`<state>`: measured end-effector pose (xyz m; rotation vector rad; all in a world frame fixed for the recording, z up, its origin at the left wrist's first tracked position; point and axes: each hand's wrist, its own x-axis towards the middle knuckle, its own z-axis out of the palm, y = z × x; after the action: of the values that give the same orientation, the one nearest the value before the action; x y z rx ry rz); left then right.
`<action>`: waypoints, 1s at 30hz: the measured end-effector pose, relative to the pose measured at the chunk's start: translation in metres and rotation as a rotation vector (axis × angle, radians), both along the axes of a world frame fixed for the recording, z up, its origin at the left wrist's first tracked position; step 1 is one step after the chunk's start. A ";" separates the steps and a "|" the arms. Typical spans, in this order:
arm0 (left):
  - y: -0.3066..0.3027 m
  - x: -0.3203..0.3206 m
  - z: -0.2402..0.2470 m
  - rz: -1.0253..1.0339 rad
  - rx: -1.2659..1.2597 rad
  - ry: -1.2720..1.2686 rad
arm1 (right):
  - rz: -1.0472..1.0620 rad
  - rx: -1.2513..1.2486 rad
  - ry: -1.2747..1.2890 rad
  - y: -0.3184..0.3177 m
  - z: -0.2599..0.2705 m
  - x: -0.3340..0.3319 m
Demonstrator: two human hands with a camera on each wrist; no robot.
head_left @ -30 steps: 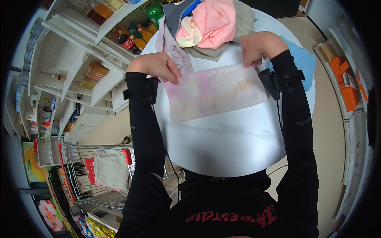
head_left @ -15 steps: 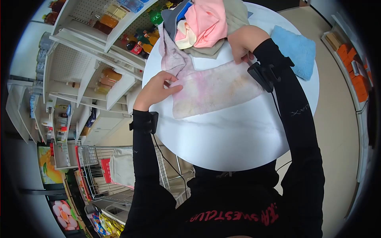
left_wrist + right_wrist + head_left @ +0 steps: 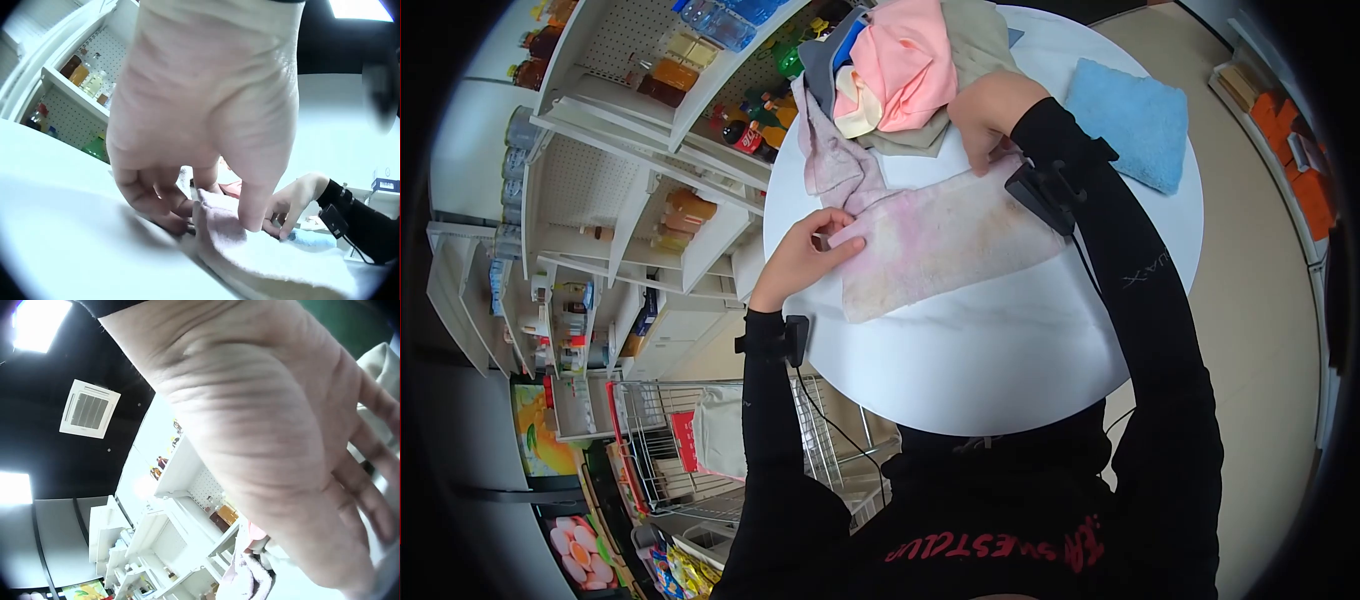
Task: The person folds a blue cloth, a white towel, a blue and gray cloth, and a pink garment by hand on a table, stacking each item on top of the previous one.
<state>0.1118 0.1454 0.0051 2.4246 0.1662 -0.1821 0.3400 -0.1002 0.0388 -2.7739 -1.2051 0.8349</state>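
A folded pale towel (image 3: 935, 243), blotched with pink and tan, lies flat on the round white table (image 3: 980, 350). My left hand (image 3: 805, 255) pinches its left edge, thumb on top and fingers round the side; the left wrist view shows the thumb on the pile of the towel (image 3: 234, 228). My right hand (image 3: 992, 115) reaches over the towel's far edge, fingers pointing down and fingertips right at that edge. In the right wrist view its fingers (image 3: 369, 487) are loosely bent and apart. A crumpled lilac towel (image 3: 837, 160) lies just beyond my left hand.
A heap of cloths, with a pink cloth (image 3: 905, 65) on top, sits at the table's far side. A folded blue towel (image 3: 1128, 125) lies at the far right. Shelves with bottles (image 3: 750, 138) stand left, above a shopping cart (image 3: 665, 420).
My left hand has turned from above the towel's far left corner to its left edge, thumb on top. My right hand has shifted left along the far edge. The head view has shifted.
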 end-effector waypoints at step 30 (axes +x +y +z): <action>0.015 -0.032 0.000 0.464 -0.210 -0.140 | 0.149 0.022 -0.017 0.009 -0.003 -0.025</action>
<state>0.0799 0.1600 0.0048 2.1153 0.6048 0.1712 0.3153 -0.0916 0.0361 -2.7061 -1.4291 0.8032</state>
